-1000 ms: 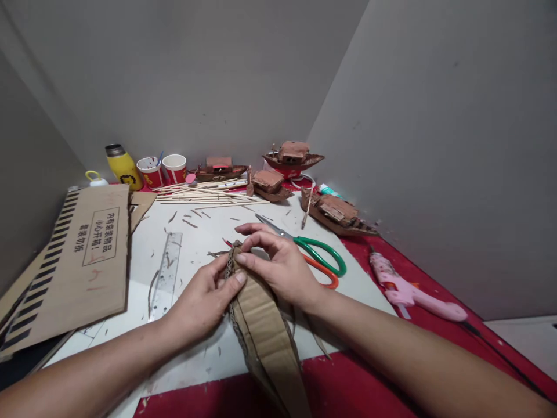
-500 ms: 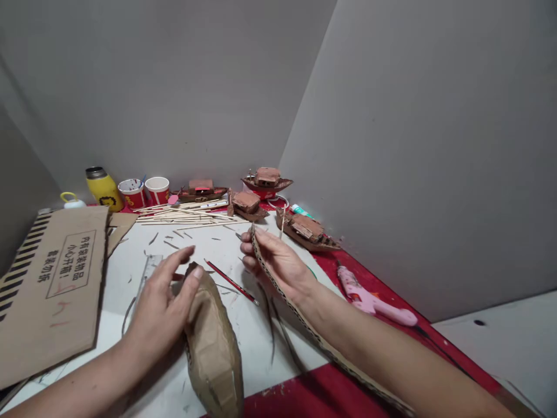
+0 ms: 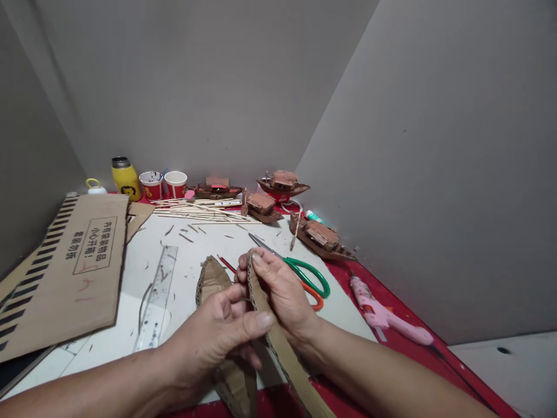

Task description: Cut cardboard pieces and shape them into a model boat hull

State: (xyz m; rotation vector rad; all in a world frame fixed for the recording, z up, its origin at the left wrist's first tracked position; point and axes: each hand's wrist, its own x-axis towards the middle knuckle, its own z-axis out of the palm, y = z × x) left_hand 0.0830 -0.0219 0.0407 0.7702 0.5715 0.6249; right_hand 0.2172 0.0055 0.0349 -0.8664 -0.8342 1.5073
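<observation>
A long, narrow cardboard strip (image 3: pixel 285 354) with a corrugated edge runs from between my hands toward the lower edge of the view. My right hand (image 3: pixel 289 290) pinches its far end between thumb and fingers. Lower down, my left hand (image 3: pixel 221 328) grips the same strip, thumb on its face and fingers behind. Under and behind my left hand lies a boat-shaped cardboard hull (image 3: pixel 213 277), partly covered by the hand. Scissors (image 3: pixel 313 276) with green and orange handles lie just beyond my right hand. A red pencil (image 3: pixel 226 263) shows in part between the hull and my fingers.
A large cardboard sheet (image 3: pixel 93 278) and a clear ruler (image 3: pixel 159 296) lie at left. Thin wooden sticks (image 3: pixel 204 210), paper cups (image 3: pixel 176 184) and a yellow bottle (image 3: pixel 126 180) stand farther back. Several brown model boats (image 3: pixel 322 235) sit at the back right, near a pink glue gun (image 3: pixel 387 319).
My left hand has left the hull and moved right onto the strip. The strip has turned to show its flat face. The view has shifted, and the scissors are now visible.
</observation>
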